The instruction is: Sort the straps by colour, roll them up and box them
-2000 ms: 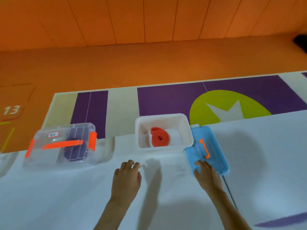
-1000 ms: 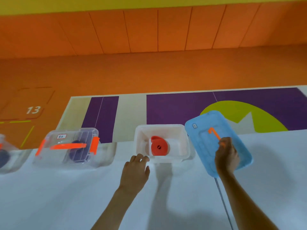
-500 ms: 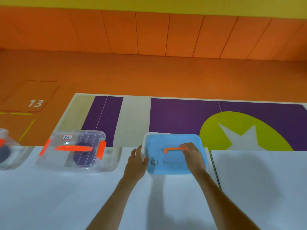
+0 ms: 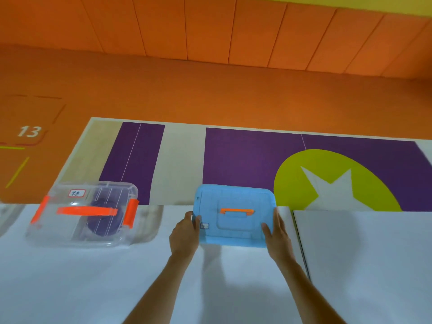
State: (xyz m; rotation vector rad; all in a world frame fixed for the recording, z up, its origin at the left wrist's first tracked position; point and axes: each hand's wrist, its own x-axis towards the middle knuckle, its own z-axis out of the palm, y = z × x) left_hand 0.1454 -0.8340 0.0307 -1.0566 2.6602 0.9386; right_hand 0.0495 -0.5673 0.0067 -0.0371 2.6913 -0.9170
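Note:
A blue lid (image 4: 233, 216) with an orange handle (image 4: 237, 211) lies flat on top of the white box, covering it and hiding the rolled orange strap inside. My left hand (image 4: 184, 235) grips the lid's left edge, thumb on top. My right hand (image 4: 277, 235) presses against the lid's right edge with straight fingers. To the left stands a clear box (image 4: 84, 213) with orange handle and clips, lid on, holding a rolled purple strap (image 4: 102, 223).
The boxes stand along the far edge of a white table (image 4: 233, 288); a seam (image 4: 301, 244) splits it just right of my right hand. Beyond the edge lies purple, beige and green floor matting. Part of another clear container (image 4: 7, 218) shows at the far left.
My right hand lifted the blue lid from the table, swung it over the white box and set it down. It left the handle for the right edge; my left hand took the left edge.

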